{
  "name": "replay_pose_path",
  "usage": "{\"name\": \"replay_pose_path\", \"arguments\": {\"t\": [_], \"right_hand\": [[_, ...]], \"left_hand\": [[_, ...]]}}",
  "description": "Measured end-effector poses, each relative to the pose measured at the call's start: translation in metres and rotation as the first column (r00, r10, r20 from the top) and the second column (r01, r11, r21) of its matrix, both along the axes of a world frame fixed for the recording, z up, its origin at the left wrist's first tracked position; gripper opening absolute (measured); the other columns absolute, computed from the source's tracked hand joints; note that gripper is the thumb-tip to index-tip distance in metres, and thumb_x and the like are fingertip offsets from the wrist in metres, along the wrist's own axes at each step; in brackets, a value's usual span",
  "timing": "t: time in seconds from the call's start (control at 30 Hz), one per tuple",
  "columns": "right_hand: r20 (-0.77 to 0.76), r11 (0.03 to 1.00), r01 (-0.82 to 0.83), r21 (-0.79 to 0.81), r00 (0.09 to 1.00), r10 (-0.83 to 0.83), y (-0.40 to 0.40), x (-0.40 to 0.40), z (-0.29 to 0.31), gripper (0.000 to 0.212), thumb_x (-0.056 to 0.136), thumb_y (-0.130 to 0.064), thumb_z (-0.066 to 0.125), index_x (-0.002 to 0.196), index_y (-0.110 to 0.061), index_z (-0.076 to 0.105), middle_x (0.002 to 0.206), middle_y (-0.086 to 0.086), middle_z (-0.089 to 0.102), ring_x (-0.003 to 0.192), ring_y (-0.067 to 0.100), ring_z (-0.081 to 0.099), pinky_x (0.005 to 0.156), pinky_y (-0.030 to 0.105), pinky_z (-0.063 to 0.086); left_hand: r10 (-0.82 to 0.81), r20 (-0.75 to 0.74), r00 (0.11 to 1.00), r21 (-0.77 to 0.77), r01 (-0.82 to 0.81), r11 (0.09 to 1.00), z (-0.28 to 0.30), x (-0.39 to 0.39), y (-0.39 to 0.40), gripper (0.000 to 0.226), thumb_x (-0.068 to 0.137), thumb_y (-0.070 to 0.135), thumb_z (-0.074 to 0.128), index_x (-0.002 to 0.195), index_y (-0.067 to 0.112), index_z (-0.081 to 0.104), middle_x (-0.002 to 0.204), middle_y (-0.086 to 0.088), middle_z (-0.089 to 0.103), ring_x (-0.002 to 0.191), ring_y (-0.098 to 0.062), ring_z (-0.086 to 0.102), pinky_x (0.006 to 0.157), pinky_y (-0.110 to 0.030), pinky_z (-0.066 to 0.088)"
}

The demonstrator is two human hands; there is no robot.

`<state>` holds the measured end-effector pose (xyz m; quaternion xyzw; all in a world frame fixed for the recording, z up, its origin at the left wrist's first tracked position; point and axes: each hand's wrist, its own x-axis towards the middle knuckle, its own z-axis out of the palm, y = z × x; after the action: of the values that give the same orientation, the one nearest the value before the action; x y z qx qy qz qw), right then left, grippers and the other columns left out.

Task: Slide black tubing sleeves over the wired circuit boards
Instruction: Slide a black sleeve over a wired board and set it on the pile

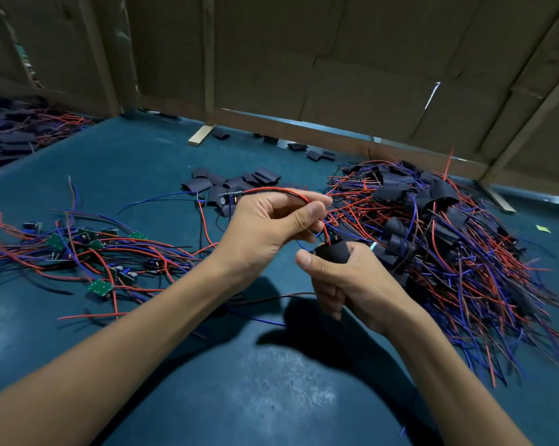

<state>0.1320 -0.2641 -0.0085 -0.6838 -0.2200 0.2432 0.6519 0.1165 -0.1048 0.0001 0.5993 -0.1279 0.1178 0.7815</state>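
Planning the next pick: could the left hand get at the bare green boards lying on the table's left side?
Probably not yet: the left hand pinches red and black wires. Once freed, the path to the green boards looks open.

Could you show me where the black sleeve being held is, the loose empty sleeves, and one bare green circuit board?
black sleeve [332, 251]: head view, middle of the tube gripped by the right hand.
empty sleeves [239, 183]: head view, middle of the loose pile.
green circuit board [99, 287]: head view, its flat face.
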Motion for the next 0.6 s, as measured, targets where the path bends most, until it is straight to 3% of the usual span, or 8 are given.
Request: {"name": "replay_pose_path", "arguments": {"t": [0.13,0.23,0.33,0.4,0.5,0.6], "right_hand": [[0.085,1.0,0.002,0.006,0.996,-0.002,0.001,-0.001,0.001,0.045,0.083,-0.039,0.074,0.056,-0.014,0.048,0.046,0.002,0.034,0.035,0.019,0.037,0.037,0.027,0.033],[0.131,0.999,0.006,-0.031,0.991,-0.002,0.0,-0.001,0.003,0.045,0.088,-0.044,0.066,0.053,-0.02,0.05,0.047,0.005,0.04,0.04,0.023,0.044,0.042,0.029,0.036],[0.195,0.994,-0.035,-0.104,0.979,0.055,0.001,-0.003,0.004,0.052,0.091,-0.055,0.051,0.059,-0.014,0.054,0.056,0.009,0.053,0.051,0.025,0.054,0.049,0.03,0.047],[0.2,0.99,-0.042,-0.138,0.977,0.069,0.004,-0.005,0.005,0.05,0.086,-0.054,0.044,0.062,-0.011,0.053,0.062,0.01,0.052,0.054,0.02,0.057,0.05,0.032,0.051],[0.27,0.985,-0.006,-0.172,0.962,0.052,0.003,-0.003,0.004,0.047,0.088,-0.051,0.048,0.063,-0.011,0.047,0.056,0.008,0.049,0.051,0.024,0.054,0.051,0.039,0.047],[0.346,0.975,0.051,-0.218,0.938,0.028,-0.002,0.002,0.002,0.053,0.087,-0.051,0.055,0.065,-0.004,0.047,0.051,0.008,0.053,0.047,0.022,0.052,0.053,0.03,0.041]], "left_hand": [[-0.027,-0.017,0.999,0.074,0.028,0.997,-0.001,-0.004,-0.006,0.013,0.081,0.014,0.075,0.093,0.011,0.077,0.081,-0.003,0.075,0.074,-0.009,0.067,0.069,-0.018,0.053],[-0.079,-0.052,0.995,0.157,0.086,0.984,0.001,-0.005,-0.006,0.007,0.084,0.009,0.076,0.09,0.011,0.078,0.084,-0.006,0.075,0.077,-0.013,0.066,0.073,-0.023,0.055],[-0.164,-0.232,0.959,0.21,0.214,0.954,0.003,-0.005,0.001,0.012,0.083,0.026,0.074,0.092,0.021,0.081,0.086,-0.001,0.075,0.073,-0.009,0.065,0.084,-0.04,0.046],[-0.222,-0.336,0.916,0.156,0.286,0.945,0.004,-0.005,0.007,0.019,0.078,0.034,0.075,0.093,0.024,0.081,0.085,0.002,0.075,0.074,-0.006,0.065,0.089,-0.046,0.039],[-0.283,-0.274,0.919,-0.057,0.278,0.959,0.007,-0.002,0.011,0.018,0.079,0.031,0.073,0.091,0.021,0.082,0.08,0.006,0.073,0.074,-0.005,0.064,0.077,-0.027,0.048],[-0.192,-0.128,0.973,-0.104,0.179,0.978,0.01,-0.001,0.013,0.019,0.083,0.024,0.064,0.09,0.019,0.082,0.078,0.006,0.072,0.071,-0.004,0.063,0.062,-0.018,0.046]]}}
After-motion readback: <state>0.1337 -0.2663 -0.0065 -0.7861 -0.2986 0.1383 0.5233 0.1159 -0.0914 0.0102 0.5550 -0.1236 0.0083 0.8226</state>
